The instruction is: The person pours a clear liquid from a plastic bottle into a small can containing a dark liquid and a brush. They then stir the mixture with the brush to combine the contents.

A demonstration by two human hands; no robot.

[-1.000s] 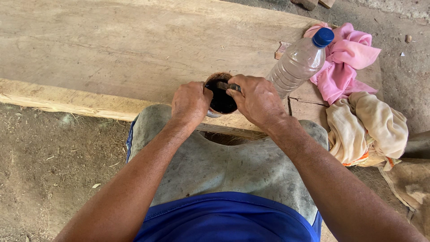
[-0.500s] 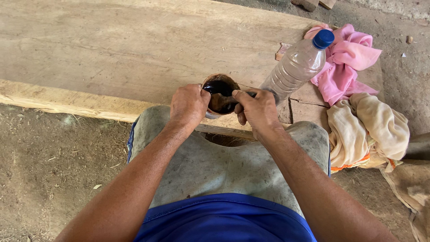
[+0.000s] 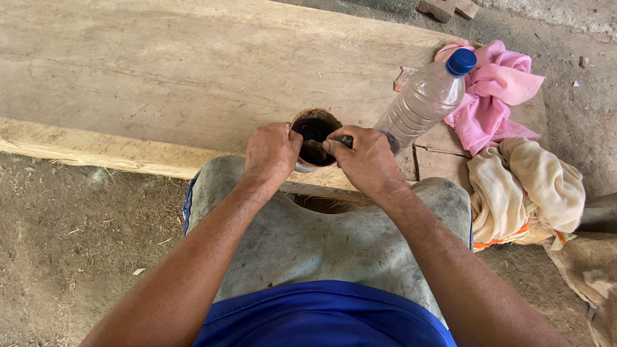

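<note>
bottom of frame: the person's blue shirt (image 3: pixel 321 318) and grey, dusty shorts (image 3: pixel 334 238), seen from above, with both forearms running up toward frame centre. centre: the left hand (image 3: pixel 271 154) is curled against the left side of a small round container (image 3: pixel 313 138) with dark contents, fingers closed round its wall. the right hand (image 3: pixel 366 160) meets it from the right, thumb and forefinger pinched shut on a small dark tool or stick (image 3: pixel 344 140) whose tip dips into the dark contents; what the tool is cannot be told. the container rests at the near edge of a broad wooden plank (image 3: pixel 160 71), just above the knees. right of centre: a clear plastic bottle (image 3: pixel 424 99) with a blue cap lies tilted, just beside the right hand. upper right: a pink cloth (image 3: pixel 495 96) under the bottle's neck; below it a cream cloth (image 3: pixel 524 189). risk, as a judgement: the container sits close to the plank's edge, so a hard push with the tool could tip it onto the lap and spill the contents; a right elbow swing could roll the bottle.
</note>
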